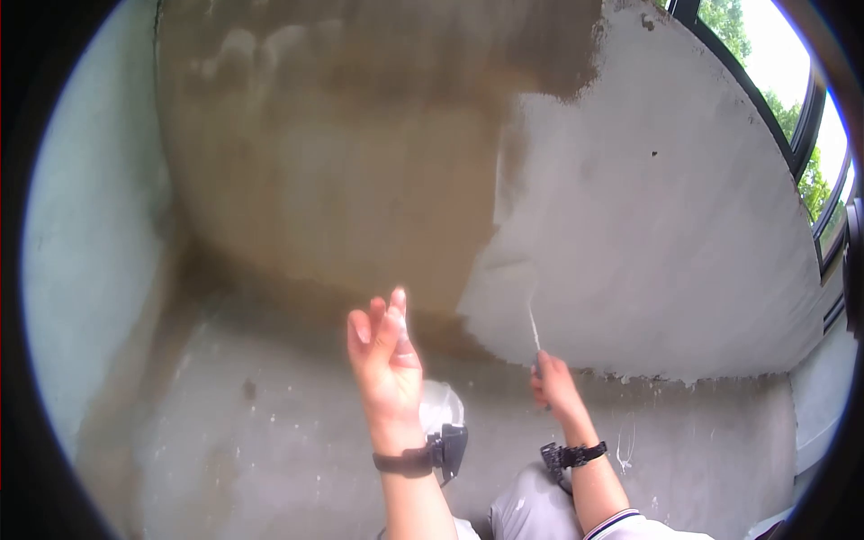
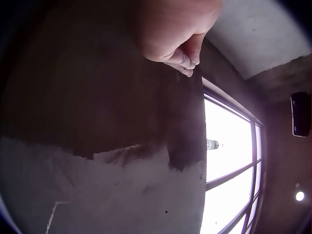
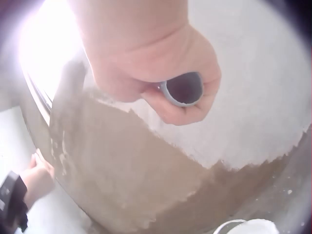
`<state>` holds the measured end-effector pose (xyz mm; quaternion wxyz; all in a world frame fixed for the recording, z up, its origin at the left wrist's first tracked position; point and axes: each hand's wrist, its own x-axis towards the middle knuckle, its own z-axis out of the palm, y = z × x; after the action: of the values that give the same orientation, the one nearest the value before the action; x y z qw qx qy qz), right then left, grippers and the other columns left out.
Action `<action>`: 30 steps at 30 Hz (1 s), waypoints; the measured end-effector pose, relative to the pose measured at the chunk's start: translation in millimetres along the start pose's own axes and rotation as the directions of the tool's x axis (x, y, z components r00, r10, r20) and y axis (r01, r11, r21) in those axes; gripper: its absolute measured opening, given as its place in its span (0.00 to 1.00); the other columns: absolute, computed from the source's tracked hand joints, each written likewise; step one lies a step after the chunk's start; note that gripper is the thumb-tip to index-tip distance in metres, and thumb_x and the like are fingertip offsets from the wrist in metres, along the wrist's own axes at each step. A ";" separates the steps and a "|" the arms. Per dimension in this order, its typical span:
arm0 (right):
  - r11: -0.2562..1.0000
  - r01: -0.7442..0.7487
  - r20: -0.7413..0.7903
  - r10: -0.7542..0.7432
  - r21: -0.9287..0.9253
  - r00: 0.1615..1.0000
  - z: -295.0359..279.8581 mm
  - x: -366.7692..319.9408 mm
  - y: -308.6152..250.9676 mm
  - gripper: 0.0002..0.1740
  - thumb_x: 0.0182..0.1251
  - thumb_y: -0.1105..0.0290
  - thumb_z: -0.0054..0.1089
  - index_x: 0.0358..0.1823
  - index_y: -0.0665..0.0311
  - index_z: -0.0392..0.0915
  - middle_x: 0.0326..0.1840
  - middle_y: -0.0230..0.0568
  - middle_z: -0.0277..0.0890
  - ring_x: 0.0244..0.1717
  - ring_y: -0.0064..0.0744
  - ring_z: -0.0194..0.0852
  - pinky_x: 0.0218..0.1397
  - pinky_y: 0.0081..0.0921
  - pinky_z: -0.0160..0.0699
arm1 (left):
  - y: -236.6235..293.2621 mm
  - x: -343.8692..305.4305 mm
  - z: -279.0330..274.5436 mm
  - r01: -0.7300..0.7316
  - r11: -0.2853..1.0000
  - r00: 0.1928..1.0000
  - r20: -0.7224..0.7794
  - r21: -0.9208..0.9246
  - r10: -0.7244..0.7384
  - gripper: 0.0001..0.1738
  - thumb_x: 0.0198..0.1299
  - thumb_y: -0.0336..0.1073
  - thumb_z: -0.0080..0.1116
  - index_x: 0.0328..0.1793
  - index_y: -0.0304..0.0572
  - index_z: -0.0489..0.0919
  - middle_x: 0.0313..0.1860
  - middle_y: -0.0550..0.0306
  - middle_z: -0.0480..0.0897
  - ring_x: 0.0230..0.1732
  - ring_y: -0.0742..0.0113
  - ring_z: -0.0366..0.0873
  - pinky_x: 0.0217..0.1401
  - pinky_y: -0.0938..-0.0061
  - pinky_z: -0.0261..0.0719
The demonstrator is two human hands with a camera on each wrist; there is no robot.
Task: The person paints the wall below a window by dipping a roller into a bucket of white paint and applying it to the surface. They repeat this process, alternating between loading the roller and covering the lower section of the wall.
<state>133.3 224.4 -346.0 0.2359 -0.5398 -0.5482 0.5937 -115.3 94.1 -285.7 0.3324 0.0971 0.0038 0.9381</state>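
Observation:
In the head view the right hand [image 1: 558,389] grips the handle of a thin-edged tool [image 1: 535,328], whose blade lies at the light coated part of the wall [image 1: 630,234]. The right wrist view shows that hand [image 3: 161,73] with its fingers wrapped round a hollow, round-ended grey handle [image 3: 184,89]. Raised before the darker brown wall [image 1: 360,180], the left hand [image 1: 387,360] holds nothing visible, its fingers loosely bent. In the left wrist view, its fingertips [image 2: 185,66] come close together. The tool's edge [image 2: 51,217] shows at that view's lower left.
A white bucket [image 1: 441,407] stands on the floor behind the left wrist. Dark-framed windows [image 1: 796,108] are at the upper right. Pale splashes mark the grey floor [image 1: 297,450], and a side wall [image 1: 90,216] rises at the left.

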 end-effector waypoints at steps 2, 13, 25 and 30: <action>0.989 -0.020 -0.011 0.019 -0.147 1.000 -13.6 -15.5 -15.3 0.19 0.78 0.52 0.49 0.33 0.58 0.66 0.18 0.21 0.56 0.15 0.15 0.49 0.16 0.20 0.50 | 6.9 -0.3 1.0 0.057 0.998 0.997 0.047 0.023 -0.058 0.13 0.67 0.16 0.54 0.35 0.44 0.70 0.57 0.54 0.82 0.72 0.60 0.72 0.53 0.83 0.90; 0.738 -0.352 0.291 0.587 -0.576 0.755 -88.8 -16.2 33.2 0.18 0.75 0.56 0.53 0.30 0.60 0.69 0.18 0.22 0.59 0.15 0.14 0.49 0.17 0.21 0.48 | 37.8 -2.1 18.8 0.060 0.960 0.994 0.107 -0.273 -0.031 0.21 0.71 0.24 0.54 0.67 0.25 0.68 0.72 0.39 0.68 0.64 0.62 0.79 0.67 0.75 0.84; 0.639 -0.077 0.382 0.547 -0.765 0.745 -12.5 46.9 127.4 0.17 0.72 0.57 0.52 0.32 0.65 0.72 0.18 0.31 0.65 0.15 0.24 0.60 0.17 0.28 0.61 | 36.3 -17.1 16.1 0.024 0.999 0.983 0.184 -0.042 -0.016 0.07 0.71 0.18 0.47 0.48 0.28 0.76 0.75 0.43 0.65 0.78 0.55 0.61 0.78 0.68 0.74; 0.445 0.129 0.374 0.523 -0.886 0.766 10.1 59.2 124.7 0.22 0.69 0.52 0.50 0.28 0.66 0.75 0.18 0.37 0.69 0.16 0.32 0.68 0.20 0.35 0.68 | 42.5 -16.8 4.4 0.146 0.962 0.963 0.257 -0.231 -0.084 0.13 0.71 0.22 0.51 0.60 0.27 0.75 0.67 0.45 0.73 0.68 0.60 0.75 0.70 0.74 0.82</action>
<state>145.0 236.1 -483.4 -0.3393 -0.4257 -0.7434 0.3886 -128.2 50.2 -281.4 0.3941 0.1697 -0.1488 0.8910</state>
